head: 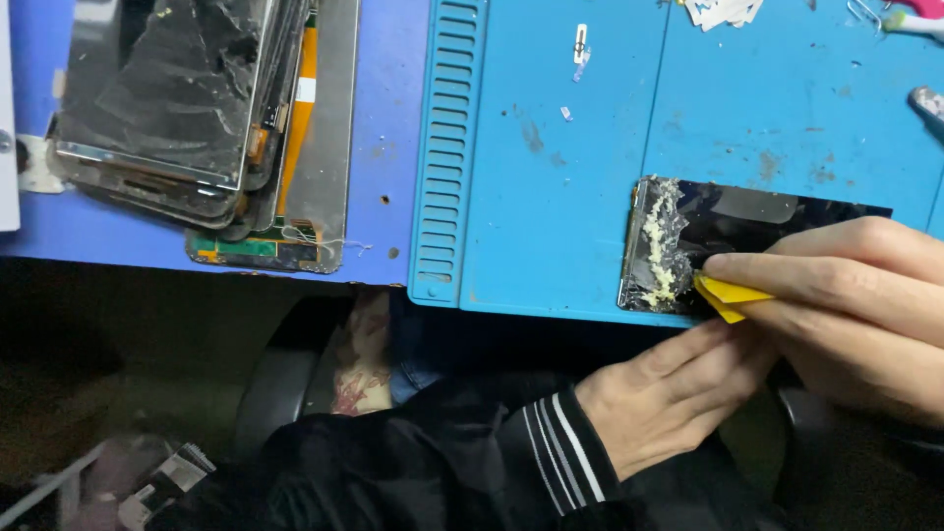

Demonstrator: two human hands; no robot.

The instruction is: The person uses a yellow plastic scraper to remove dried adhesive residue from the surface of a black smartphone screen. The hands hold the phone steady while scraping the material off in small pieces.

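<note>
A dark glossy phone screen panel [757, 221] lies on the blue work mat [551, 197] at its near edge. A ridge of pale yellowish glue residue [661, 246] is heaped along the panel's left end. My right hand [855, 305] pinches a small yellow scraper [728, 295] whose edge rests on the panel beside the residue. My left hand [669, 393], in a dark sleeve with white stripes, sits under the mat's near edge, its fingers reaching up to the panel's lower edge below the scraper.
A stack of cracked phone screens and frames [197, 108] lies on the blue table at the left. White scraps [723, 10] and small tools [924, 20] sit at the mat's far right. A black chair seat [285, 374] is below the table.
</note>
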